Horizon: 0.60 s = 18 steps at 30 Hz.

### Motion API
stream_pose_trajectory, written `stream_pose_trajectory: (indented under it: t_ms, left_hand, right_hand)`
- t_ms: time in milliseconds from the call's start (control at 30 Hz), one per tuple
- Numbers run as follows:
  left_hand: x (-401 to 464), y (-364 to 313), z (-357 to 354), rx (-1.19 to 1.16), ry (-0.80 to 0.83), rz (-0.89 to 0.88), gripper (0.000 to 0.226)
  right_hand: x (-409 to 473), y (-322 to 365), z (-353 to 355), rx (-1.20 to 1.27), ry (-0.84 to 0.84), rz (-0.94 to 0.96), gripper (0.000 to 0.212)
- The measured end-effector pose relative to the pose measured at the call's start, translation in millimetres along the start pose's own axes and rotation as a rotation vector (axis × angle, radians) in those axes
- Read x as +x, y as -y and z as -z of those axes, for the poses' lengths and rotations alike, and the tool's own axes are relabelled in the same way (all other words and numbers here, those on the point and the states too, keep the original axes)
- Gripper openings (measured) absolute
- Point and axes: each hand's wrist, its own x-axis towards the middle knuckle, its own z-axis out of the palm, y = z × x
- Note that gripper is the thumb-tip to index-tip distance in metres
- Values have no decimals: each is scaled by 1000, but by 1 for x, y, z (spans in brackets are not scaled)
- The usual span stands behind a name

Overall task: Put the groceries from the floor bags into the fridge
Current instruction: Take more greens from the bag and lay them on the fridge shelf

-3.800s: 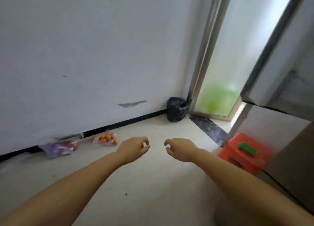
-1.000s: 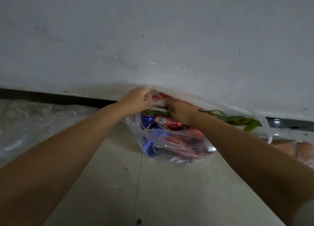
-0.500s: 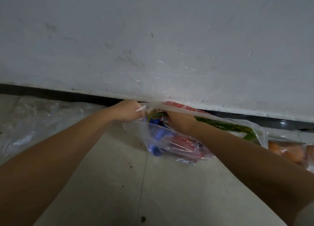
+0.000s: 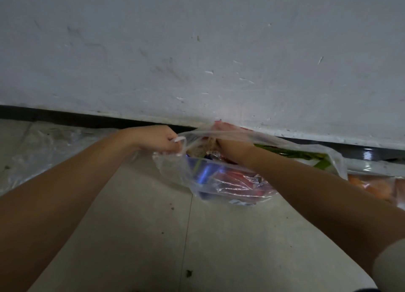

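— Where's the clear grocery bag (image 4: 221, 182)?

— On the floor against the wall (image 4: 197, 50). My left hand (image 4: 157, 139) pinches its handle; my right hand (image 4: 230, 147) is inside, grip unseen. Next, I'd guess: lift a can out.

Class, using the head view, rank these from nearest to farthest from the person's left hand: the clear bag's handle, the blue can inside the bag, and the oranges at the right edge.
1. bag handle: held in the left hand.
2. blue can: inside the clear bag, just right of and below that hand.
3. oranges: far right edge, beyond the right forearm.
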Motion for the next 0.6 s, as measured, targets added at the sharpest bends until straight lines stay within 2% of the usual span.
stream_pose_trajectory:
  t_ms: [67, 167, 300, 400, 500, 600]
  left_hand:
    - [3, -3, 0, -38, -145, 30, 26]
    - [11, -1, 0, -56, -354, 131, 28]
    - [21, -11, -17, 40, -339, 150, 41]
    - [30, -21, -33, 23, -318, 113, 54]
    - [39, -21, -39, 91, -317, 114, 38]
    - [42, -18, -37, 55, -325, 156, 23]
  right_hand:
    - [-1, -12, 6, 10, 73, 38, 41]
    - [-10, -21, 14, -29, 110, 72, 40]
    - [-19, -2, 12, 69, 21, 236, 25]
    - [-15, 14, 18, 194, 36, 226, 28]
    - [-11, 13, 15, -12, 72, 120, 29]
    - [8, 13, -17, -41, 79, 13, 36]
